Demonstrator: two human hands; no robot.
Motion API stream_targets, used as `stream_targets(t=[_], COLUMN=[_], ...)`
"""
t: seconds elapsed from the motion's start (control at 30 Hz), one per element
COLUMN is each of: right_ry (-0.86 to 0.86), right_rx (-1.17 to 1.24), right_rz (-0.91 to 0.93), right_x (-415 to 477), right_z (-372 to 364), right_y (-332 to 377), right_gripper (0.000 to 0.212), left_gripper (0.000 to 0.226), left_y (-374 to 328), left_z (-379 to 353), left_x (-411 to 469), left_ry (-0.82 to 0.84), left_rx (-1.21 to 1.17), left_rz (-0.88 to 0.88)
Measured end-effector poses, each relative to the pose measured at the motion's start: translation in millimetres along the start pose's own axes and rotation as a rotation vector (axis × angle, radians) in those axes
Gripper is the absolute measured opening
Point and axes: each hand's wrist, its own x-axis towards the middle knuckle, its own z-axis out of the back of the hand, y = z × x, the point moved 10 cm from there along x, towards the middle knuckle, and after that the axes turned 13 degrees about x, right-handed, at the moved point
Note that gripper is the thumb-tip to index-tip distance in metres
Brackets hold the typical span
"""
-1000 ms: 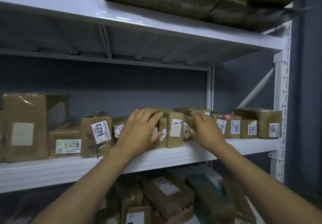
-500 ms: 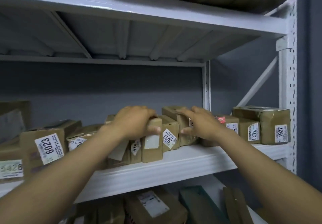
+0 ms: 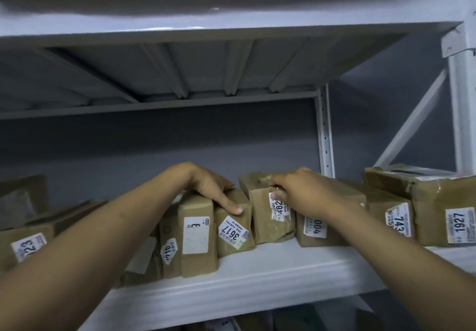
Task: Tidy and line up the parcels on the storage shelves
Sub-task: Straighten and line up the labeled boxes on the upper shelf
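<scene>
A row of brown taped parcels with white number labels stands on the white shelf (image 3: 257,274). My left hand (image 3: 208,189) lies over the top of the parcel labelled 3617 (image 3: 234,238), thumb down its front face, fingers curled over the top. Right of it, my right hand (image 3: 304,194) grips the top front corner of the parcel whose label starts 482 (image 3: 270,227), which sits tilted. Left of the 3617 parcel stands a tall narrow parcel (image 3: 197,238) with a white label.
More parcels continue right: one marked 004 (image 3: 313,230), one marked 743 (image 3: 396,218), one marked 1927 (image 3: 448,217). Parcels at far left include one ending 23 (image 3: 27,247). A white upright post (image 3: 325,134) stands behind. The shelf above (image 3: 231,18) overhangs closely.
The view has moved closer and tilted up. My left hand shifted right from the tall narrow parcel onto the 3617 parcel. My right hand moved onto the 482 parcel's front corner.
</scene>
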Motion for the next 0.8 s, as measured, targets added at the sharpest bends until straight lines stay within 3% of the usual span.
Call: stream_targets(t=[0.23, 0.43, 0.57, 0.8], right_ry=[-0.093, -0.125, -0.123, -0.143], right_rx=[0.028, 0.054, 0.091, 0.249], right_rz=[0.05, 0.033, 0.023, -0.024], right_x=[-3.2, -9.6, -14.9, -24.7], right_z=[1.8, 7.4, 8.6, 14.5], right_y=[2.3, 10.3, 13.8, 13.2], right_gripper=[0.02, 0.016, 0.012, 0.013], left_gripper=[0.083, 0.087, 0.107, 0.096], left_y=[-2.4, -18.8, -27.0, -25.8], left_z=[-1.0, -3.8, -12.8, -11.8], left_x=[-14.1, -27.5, -29.3, -34.9], left_ry=[0.037, 0.081, 0.091, -0.031], left_rx=[0.066, 0.017, 0.1, -0.026], left_rz=[0.028, -0.034, -0.071, -0.07])
